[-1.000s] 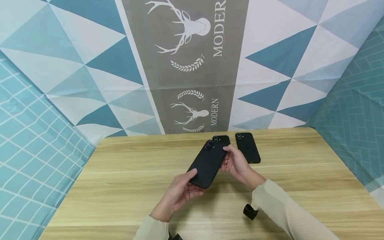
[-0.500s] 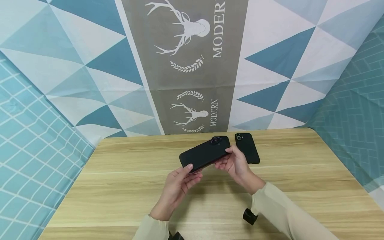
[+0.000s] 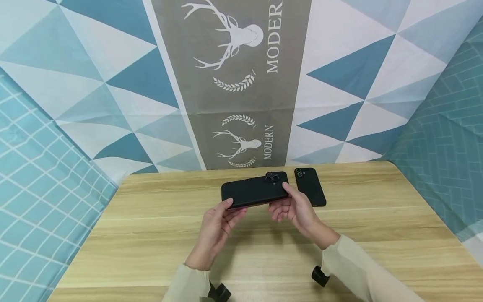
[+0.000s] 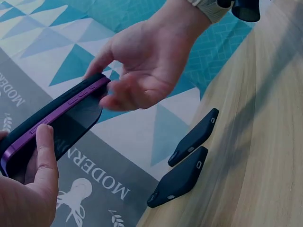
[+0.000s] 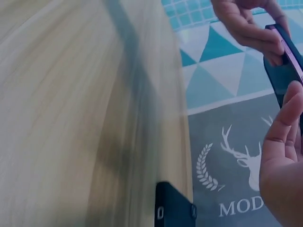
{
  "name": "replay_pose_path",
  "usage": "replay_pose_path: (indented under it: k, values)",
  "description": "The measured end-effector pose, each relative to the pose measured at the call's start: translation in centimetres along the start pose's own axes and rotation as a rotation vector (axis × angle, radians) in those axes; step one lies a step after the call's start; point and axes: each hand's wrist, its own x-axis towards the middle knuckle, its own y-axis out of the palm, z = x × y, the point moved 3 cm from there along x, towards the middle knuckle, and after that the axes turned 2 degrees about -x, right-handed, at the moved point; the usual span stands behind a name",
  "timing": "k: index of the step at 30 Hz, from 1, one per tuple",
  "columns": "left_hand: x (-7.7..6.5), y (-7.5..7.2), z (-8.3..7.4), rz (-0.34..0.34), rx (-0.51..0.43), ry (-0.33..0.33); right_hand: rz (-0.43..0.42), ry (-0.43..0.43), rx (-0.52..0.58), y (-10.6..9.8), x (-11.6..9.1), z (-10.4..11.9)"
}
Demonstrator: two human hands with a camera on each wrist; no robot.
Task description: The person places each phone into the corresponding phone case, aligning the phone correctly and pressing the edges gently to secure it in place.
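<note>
A smartphone with a purple frame (image 4: 71, 100) and dark glass front is held above the table, a black phone case (image 3: 253, 191) over its back. Along the near long side the purple edge shows bare. My left hand (image 3: 213, 228) grips the left end, thumb on the case and fingers under it. At the camera end, my right hand (image 3: 298, 209) pinches the corner, its thumb near the lenses and the other fingers curled beneath. Behind the held phone lies a dark camera-backed piece (image 3: 281, 174), mostly hidden; a similar black one (image 3: 311, 188) lies to its right.
The wooden table (image 3: 151, 243) meets a patterned cloth wall (image 3: 241, 96) at the back. Blue cloths hang at the left (image 3: 37, 188) and right (image 3: 453, 147). In the left wrist view, two black pieces with port cutouts (image 4: 182, 177) lie side by side.
The phone has turned from a steep slant to nearly level, its left end swinging up and away. My left hand has moved left and slightly farther from me with it.
</note>
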Motion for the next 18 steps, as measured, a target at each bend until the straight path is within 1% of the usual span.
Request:
replay_pose_path:
  k: [2, 3, 5, 7, 9, 12, 15, 18]
  values:
    - [0.01, -0.07, -0.08, -0.012, 0.004, -0.006, -0.009, 0.026, -0.07, -0.19, -0.22, -0.16]
    - [-0.56, 0.6, -0.71, -0.058, 0.027, -0.038, -0.016, 0.036, -0.098, -0.28, -0.32, -0.25]
    - [-0.53, 0.51, -0.76, -0.08, 0.033, -0.054, -0.033, 0.051, -0.14, -0.4, -0.49, -0.38]
    - [-0.49, 0.43, -0.77, -0.114, 0.04, -0.07, -0.041, 0.046, -0.17, -0.5, -0.6, -0.43]
    - [-0.45, 0.35, -0.79, -0.135, 0.047, -0.082, -0.056, 0.04, -0.176, -0.55, -0.69, -0.38]
    - [-0.45, 0.29, -0.74, -0.155, 0.041, -0.09, -0.076, 0.048, -0.189, -0.64, -0.75, -0.3]
    - [-0.5, 0.21, -0.61, -0.151, 0.031, -0.102, -0.104, 0.063, -0.19, -0.64, -0.84, -0.21]
    - [-0.46, 0.12, -0.49, -0.144, 0.016, -0.116, -0.109, 0.07, -0.177, -0.54, -0.87, -0.18]
